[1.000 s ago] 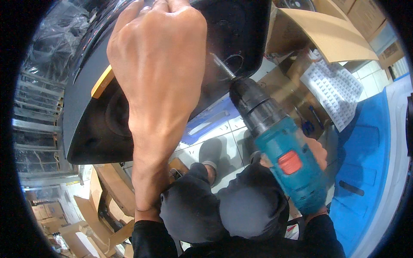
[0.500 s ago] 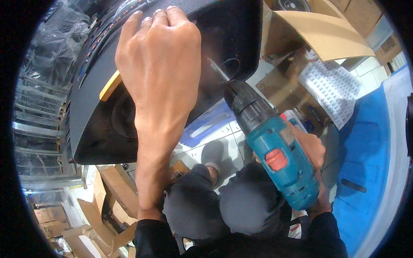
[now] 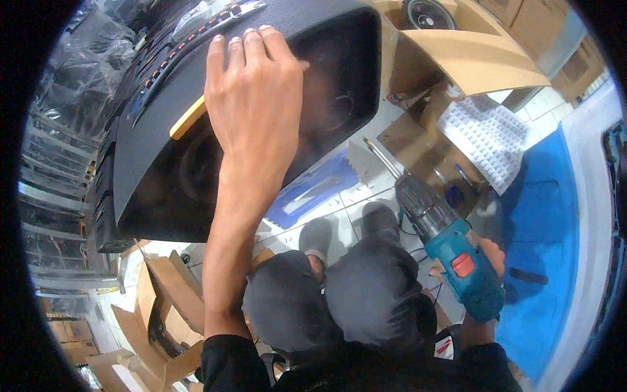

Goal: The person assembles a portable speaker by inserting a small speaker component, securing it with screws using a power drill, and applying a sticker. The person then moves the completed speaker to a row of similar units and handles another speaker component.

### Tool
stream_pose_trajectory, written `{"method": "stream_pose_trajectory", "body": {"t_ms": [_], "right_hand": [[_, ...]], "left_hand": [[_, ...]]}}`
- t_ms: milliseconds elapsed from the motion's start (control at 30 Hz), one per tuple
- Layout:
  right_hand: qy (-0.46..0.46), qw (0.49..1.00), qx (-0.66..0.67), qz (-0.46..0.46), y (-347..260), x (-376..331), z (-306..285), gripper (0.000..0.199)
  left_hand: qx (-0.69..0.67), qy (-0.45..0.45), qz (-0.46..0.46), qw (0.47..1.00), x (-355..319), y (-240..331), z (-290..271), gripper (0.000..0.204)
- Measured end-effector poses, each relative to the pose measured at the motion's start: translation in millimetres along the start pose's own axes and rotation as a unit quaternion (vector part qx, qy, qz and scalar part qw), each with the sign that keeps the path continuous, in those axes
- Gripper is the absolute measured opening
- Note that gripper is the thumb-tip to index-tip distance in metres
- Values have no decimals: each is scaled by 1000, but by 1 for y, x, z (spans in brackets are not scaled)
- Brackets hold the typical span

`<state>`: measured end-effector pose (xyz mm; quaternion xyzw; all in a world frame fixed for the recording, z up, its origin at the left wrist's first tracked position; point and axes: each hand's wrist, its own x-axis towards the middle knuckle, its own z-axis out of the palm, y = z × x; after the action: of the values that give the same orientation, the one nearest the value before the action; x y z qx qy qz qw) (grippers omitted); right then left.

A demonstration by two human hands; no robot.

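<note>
My left hand (image 3: 255, 104) lies palm down on the top of a large black speaker cabinet (image 3: 163, 176), fingers curled over its upper edge beside a yellow tab (image 3: 188, 117). My right hand (image 3: 488, 256) grips a teal cordless drill (image 3: 457, 261) by its handle, low at the right. The drill's long bit (image 3: 382, 159) points up and left, clear of the cabinet. My knees in dark trousers (image 3: 326, 300) show below.
Open cardboard boxes (image 3: 160, 307) sit at the lower left and more cardboard (image 3: 470, 59) at the upper right. A white perforated sheet (image 3: 486, 134) lies beside a blue mat (image 3: 545, 222). Plastic-wrapped shelving (image 3: 59, 163) lines the left. White tiled floor (image 3: 366, 196) lies below.
The drill has pulled down and to the right, away from the cabinet, so its bit is now free. The cabinet and my left hand have shifted right and down in view.
</note>
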<state>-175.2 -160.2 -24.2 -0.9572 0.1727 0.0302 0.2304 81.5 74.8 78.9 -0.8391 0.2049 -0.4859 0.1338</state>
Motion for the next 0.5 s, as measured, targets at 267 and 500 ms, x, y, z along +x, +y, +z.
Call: {"method": "stream_pose_trajectory", "body": {"t_ms": [267,500], "right_hand": [[170,978,69,-99,36,-37,39,46],[210,962,73,-161,36,-41,42,44]], "left_hand": [[62,-37,-17,997,-4,10,3,62],[19,-32,-62,997,-3,11,5,56]]}}
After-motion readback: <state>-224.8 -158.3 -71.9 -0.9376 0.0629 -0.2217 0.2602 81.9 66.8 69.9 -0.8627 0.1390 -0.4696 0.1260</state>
